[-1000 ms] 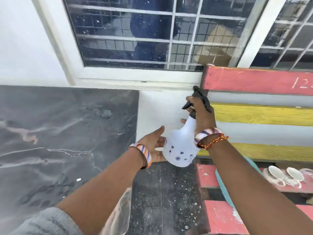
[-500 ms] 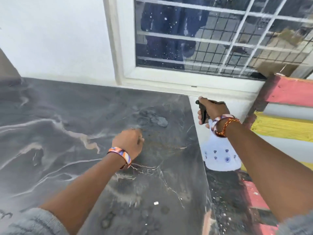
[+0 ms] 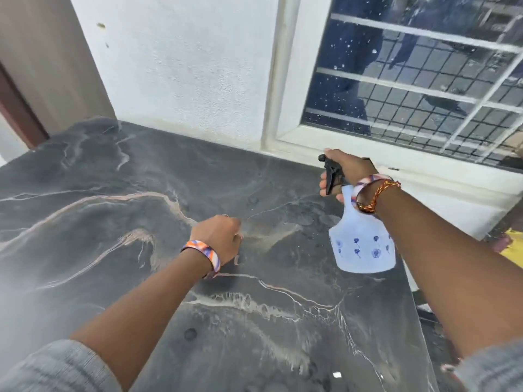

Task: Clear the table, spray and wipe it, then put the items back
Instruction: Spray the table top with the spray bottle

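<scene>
The dark marble table with pale veins fills most of the view. My right hand grips the black trigger head of a white spray bottle with small blue flower prints. The bottle hangs above the table's right part, nozzle pointing left. My left hand hovers over the middle of the table with its fingers curled in and nothing visible in it.
A white wall and a barred window stand behind the table. A brown door frame is at the far left. A yellow and red bench edge shows at the right. A small white speck lies near the table's front.
The view swung left from the bench to the table. My right hand carried the bottle over the table's right part. My left hand left the bottle's base and curled shut over the table.
</scene>
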Motion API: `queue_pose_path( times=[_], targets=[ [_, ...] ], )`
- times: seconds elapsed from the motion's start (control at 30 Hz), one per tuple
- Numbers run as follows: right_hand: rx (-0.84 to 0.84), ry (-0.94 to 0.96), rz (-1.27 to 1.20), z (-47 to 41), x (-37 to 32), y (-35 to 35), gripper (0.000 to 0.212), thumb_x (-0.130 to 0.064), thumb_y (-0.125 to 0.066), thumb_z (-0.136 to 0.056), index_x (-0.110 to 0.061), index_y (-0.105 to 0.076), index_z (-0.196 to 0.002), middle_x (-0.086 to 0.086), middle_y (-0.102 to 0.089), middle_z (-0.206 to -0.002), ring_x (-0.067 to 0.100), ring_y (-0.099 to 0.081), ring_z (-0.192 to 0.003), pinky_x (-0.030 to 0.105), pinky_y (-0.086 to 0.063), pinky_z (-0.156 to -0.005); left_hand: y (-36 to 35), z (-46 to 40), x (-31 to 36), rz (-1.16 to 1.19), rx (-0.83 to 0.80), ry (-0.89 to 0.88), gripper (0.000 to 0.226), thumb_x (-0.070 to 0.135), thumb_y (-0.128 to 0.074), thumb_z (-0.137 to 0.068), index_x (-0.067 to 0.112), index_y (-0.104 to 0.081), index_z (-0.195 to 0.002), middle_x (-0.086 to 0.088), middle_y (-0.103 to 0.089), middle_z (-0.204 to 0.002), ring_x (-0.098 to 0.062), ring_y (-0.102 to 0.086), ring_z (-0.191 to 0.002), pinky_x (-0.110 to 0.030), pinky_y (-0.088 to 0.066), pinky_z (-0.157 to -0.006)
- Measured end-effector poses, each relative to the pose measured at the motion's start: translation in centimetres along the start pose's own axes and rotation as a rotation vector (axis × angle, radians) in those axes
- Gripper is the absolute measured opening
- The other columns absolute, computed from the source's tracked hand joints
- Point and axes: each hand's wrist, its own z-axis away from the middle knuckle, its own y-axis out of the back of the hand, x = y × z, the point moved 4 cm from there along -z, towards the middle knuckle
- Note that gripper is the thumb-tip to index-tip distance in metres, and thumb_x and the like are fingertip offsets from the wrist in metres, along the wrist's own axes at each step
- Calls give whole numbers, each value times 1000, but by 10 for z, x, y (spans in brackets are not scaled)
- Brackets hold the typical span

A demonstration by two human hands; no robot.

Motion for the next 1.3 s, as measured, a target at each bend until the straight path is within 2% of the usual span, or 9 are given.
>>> queue_pose_path(
  times=[0.17, 0.3, 0.4, 0.47, 0.6, 0.7, 0.97, 1.13, 1.3],
  targets=[
    [-17, 142, -28, -9, -38, -77, 30, -35, -64, -76, -8, -59, -63, 7, -54, -48, 14, -42, -26, 11, -32, -35, 10, 14, -52, 23, -104, 53, 28, 27, -49, -86, 19, -59, -111, -9, -65, -115, -32, -61, -105, -36, -53, -84],
    [-150, 149, 6, -17, -62, -121, 30, -34, -63, -80, -9, -57, -66, 10, -53, -57, 19, -48, -37, 17, -39, -35, 12, 30, -81, 25, -143, 103, 28, 31, -49, -86, 23, -59, -111, -8, -62, -118, -30, -60, -106, -30, -47, -83],
    [-299, 105, -54, -16, -77, -150, 31, -34, -64, -83, -6, -58, -72, 13, -55, -63, 24, -54, -49, 31, -51, -51, 15, 40, -97, 37, -155, 137, 24, 30, -49, -86, 22, -62, -105, -9, -65, -111, -32, -61, -100, -30, -47, -79],
    [-324, 135, -55, -10, -86, -171, 30, -32, -65, -81, -4, -58, -70, 13, -56, -62, 25, -55, -49, 35, -50, -57, 17, 47, -107, 72, -163, 156, 22, 27, -50, -85, 18, -63, -100, -12, -67, -105, -34, -62, -95, -32, -49, -78],
    [-327, 228, -28, 6, -93, -203, 28, -30, -61, -79, -10, -54, -60, 9, -52, -55, 18, -46, -35, 20, -39, -39, 19, 56, -119, 149, -181, 183, 22, 23, -52, -85, 12, -64, -100, -14, -68, -102, -34, -61, -95, -33, -51, -81],
    [-319, 251, 34, 15, -92, -217, 29, -33, -61, -78, -11, -54, -60, 6, -51, -52, 14, -42, -27, 12, -32, -34, 20, 62, -124, 178, -153, 195, 22, 21, -53, -85, 11, -65, -101, -14, -68, -102, -33, -61, -95, -34, -51, -82],
    [-538, 99, 144, 63, -61, -236, 33, -34, -59, -84, -4, -56, -70, 5, -56, -37, 16, -54, -29, 11, -37, -34, 27, 96, -128, 195, -126, 189, 19, 14, -53, -82, 10, -65, -97, -12, -67, -102, -30, -62, -94, -28, -50, -80],
    [-480, 191, 202, 92, -23, -242, 31, -36, -66, -76, -8, -60, -63, 8, -56, -49, 17, -48, -35, 19, -39, -36, 36, 126, -129, 125, -186, 238, 39, -4, -47, -77, 9, -64, -109, -13, -66, -113, -30, -60, -106, -28, -47, -85],
    [-497, 152, 244, 120, 6, -221, 30, -36, -65, -77, -9, -59, -67, 8, -56, -53, 16, -50, -36, 21, -42, -39, 41, 158, -115, 91, -227, 196, 39, -7, -45, -76, 11, -69, -100, -10, -70, -106, -29, -63, -102, -28, -49, -87]
  ],
)
